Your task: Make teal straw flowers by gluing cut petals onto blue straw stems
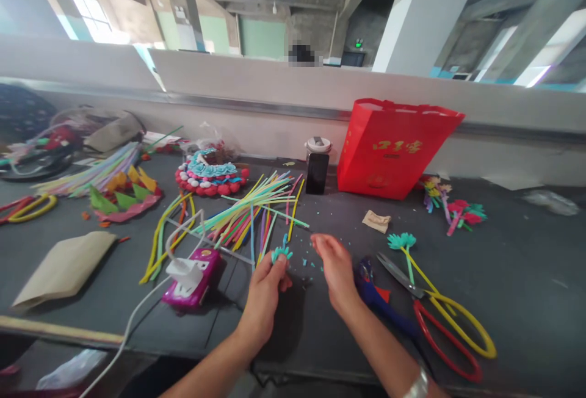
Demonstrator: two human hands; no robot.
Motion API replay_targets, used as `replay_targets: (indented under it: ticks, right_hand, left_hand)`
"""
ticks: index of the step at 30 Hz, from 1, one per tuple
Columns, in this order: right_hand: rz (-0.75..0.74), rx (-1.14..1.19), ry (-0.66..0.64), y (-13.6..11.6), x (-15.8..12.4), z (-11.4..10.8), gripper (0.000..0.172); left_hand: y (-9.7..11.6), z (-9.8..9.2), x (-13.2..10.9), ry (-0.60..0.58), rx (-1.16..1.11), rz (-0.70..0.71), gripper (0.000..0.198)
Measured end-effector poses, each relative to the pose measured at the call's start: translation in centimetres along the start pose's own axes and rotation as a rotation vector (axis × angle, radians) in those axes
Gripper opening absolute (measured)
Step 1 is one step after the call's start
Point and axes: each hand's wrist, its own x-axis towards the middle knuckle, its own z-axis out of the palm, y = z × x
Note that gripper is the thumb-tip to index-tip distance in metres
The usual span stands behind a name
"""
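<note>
My left hand (pixel 265 294) is closed around a small teal flower (pixel 282 254), its petals showing above the thumb, with a short blue piece sticking up from it. To the right, my right hand (pixel 336 267) has its fingers drawn together, apart from the flower; whatever is between them is too small or hidden to make out. Small teal clippings (pixel 306 262) lie on the dark table between the hands. Beside my right wrist rests a blue glue gun (pixel 384 306). Large scissors (pixel 425 300) with red and yellow handles lie partly open, near a finished-looking teal flower (pixel 401 240) on stems.
Loose pipe cleaners (pixel 256 209) are piled behind my left hand. A purple power strip (pixel 195 279) with a white plug and cable stands left. Behind are a phone (pixel 317 173), a red bag (pixel 394 154), a beaded piece (pixel 213 172) and a felt crown (pixel 126 199). Brown paper (pixel 66 267) lies front left.
</note>
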Motion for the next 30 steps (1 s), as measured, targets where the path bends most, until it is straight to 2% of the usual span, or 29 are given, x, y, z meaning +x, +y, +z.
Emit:
replay_targets:
  ticks: [3, 5, 7, 9, 11, 14, 16, 18, 20, 21, 23, 25, 27, 30]
  right_hand:
    - [0.003, -0.055, 0.001, 0.7, 3.1, 2.6, 0.028]
    - [-0.001, -0.068, -0.047, 0.8, 4.4, 3.7, 0.033]
    - [-0.004, -0.065, -0.110, 0.6, 4.7, 4.0, 0.034]
    - [-0.006, -0.059, -0.193, 0.2, 3.8, 3.8, 0.035]
    - [-0.009, -0.057, -0.303, -0.4, 1.6, 3.1, 0.035]
    - [-0.021, -0.063, -0.466, -1.2, -4.3, 1.4, 0.031]
    - [-0.040, -0.064, -0.545, -1.4, -9.0, -0.2, 0.046]
    - [-0.062, -0.032, -0.633, -1.6, -13.1, -2.1, 0.050]
    - [-0.041, 0.013, -0.692, -2.1, -15.3, -3.8, 0.060]
    - [-0.045, 0.017, -0.663, -2.6, -15.5, -4.6, 0.058]
    - [-0.090, 0.008, -0.560, -3.6, -14.3, -5.6, 0.052]
    - [-0.140, -0.070, -0.428, -4.4, -11.6, -5.7, 0.044]
    - [-0.269, -0.262, -0.292, -4.3, -8.2, -4.7, 0.043]
    - [-0.321, -0.393, -0.213, -2.9, -3.6, -1.9, 0.037]
  left_hand:
    - [0.1, -0.6, 0.0, -0.034, -0.113, -0.018, 0.032]
    - [0.2, -1.1, 0.0, -0.040, -0.143, -0.018, 0.032]
    - [0.2, -1.6, 0.0, -0.049, -0.163, -0.008, 0.031]
    - [0.2, -2.0, -0.1, -0.055, -0.179, -0.004, 0.031]
    - [0.3, -2.3, -0.1, -0.057, -0.198, -0.008, 0.031]
    - [0.5, -2.5, 0.1, -0.058, -0.239, -0.019, 0.032]
    - [0.7, -2.5, 0.4, -0.066, -0.265, -0.027, 0.032]
    - [0.8, -2.5, 0.5, -0.084, -0.288, -0.034, 0.031]
    - [0.9, -2.3, 0.5, -0.110, -0.305, -0.041, 0.031]
    - [0.9, -2.2, 0.5, -0.125, -0.312, -0.045, 0.030]
    - [0.9, -1.9, 0.4, -0.158, -0.325, -0.050, 0.029]
    - [1.0, -1.5, 0.3, -0.183, -0.335, -0.054, 0.029]
    - [1.1, -1.2, 0.2, -0.200, -0.340, -0.058, 0.029]
    - [1.3, -1.0, 0.2, -0.219, -0.335, -0.060, 0.028]
